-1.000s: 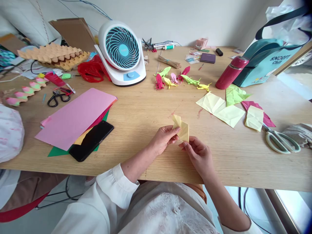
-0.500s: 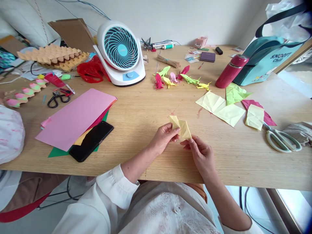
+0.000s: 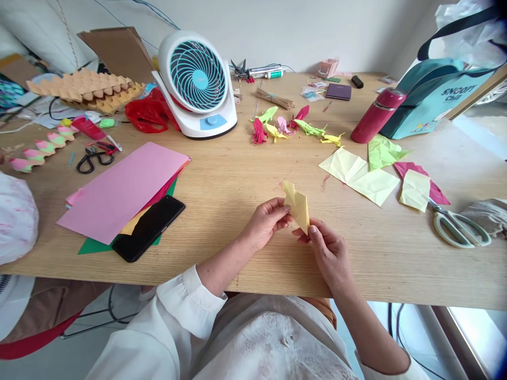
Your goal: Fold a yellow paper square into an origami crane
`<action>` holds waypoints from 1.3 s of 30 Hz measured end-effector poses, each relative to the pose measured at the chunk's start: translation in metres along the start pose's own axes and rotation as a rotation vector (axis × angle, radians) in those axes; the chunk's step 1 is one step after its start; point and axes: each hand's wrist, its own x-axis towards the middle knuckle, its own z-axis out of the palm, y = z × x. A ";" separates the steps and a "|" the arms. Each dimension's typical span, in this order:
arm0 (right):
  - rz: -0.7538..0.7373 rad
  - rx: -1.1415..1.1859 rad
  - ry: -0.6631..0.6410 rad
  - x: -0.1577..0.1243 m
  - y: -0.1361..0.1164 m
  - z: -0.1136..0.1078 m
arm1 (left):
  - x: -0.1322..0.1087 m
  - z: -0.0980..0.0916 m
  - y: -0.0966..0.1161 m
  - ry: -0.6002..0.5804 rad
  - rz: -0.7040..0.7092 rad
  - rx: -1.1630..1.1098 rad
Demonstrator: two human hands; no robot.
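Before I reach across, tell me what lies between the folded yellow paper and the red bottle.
In the head view, creased pale yellow paper lies on the table between the folded yellow paper and the red bottle.

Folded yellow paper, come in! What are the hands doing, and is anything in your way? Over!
Left hand pinching the folded yellow paper. Right hand at its lower corner. Creased pale sheet off to the right, touching neither hand. Over.

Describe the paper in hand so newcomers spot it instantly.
From the white fan on the wooden table, come nearer and rightward. There, between left hand and right hand, is a small folded yellow paper; unlike the creased sheets farther right, it's held.
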 end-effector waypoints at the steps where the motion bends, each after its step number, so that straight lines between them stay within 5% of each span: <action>1: -0.011 -0.004 0.006 0.000 0.000 0.000 | 0.000 0.000 0.000 -0.003 -0.007 -0.004; 14: -0.181 -0.074 0.089 -0.003 0.008 0.002 | -0.001 0.000 -0.008 -0.061 -0.182 -0.057; 26: -0.579 -0.360 0.201 -0.004 0.002 0.000 | -0.006 0.006 -0.012 -0.217 -0.291 0.095; 30: -0.677 -0.440 0.225 -0.003 0.005 0.001 | -0.004 -0.005 -0.003 -0.003 -0.142 0.292; 33: -0.707 -0.530 0.166 -0.003 0.007 0.002 | -0.016 -0.013 0.011 0.190 0.170 0.640; 36: -0.727 -0.650 0.045 -0.006 0.009 0.004 | -0.039 -0.017 0.021 0.038 0.445 0.992; 39: -0.708 -0.743 -0.106 -0.010 0.013 0.005 | -0.061 -0.020 0.020 -0.227 0.573 1.311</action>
